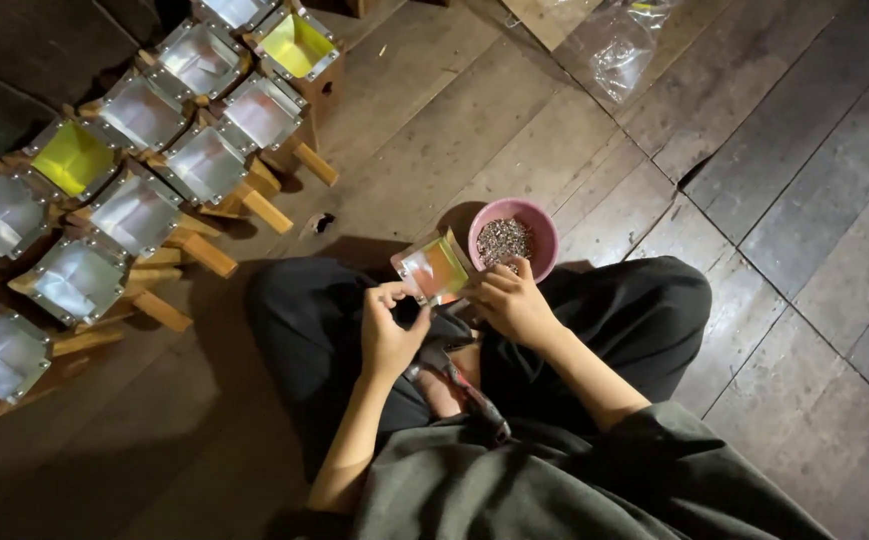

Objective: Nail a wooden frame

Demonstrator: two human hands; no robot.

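Observation:
I sit cross-legged on a dark wooden floor. My left hand [388,328] pinches the near edge of a small square metal-rimmed frame [434,268] with a shiny yellowish face, held tilted over my lap. My right hand [510,298] grips the frame's right side, fingers curled beside a pink bowl [544,228] holding several tiny dark pieces. A hammer-like tool [466,392] with a dark handle lies across my lap below the hands.
To the left, several finished square metal frames on wooden sticks [134,212] lie in rows on the floor; two have yellow faces [72,158]. A clear plastic bag [622,48] lies at the top right on the planks.

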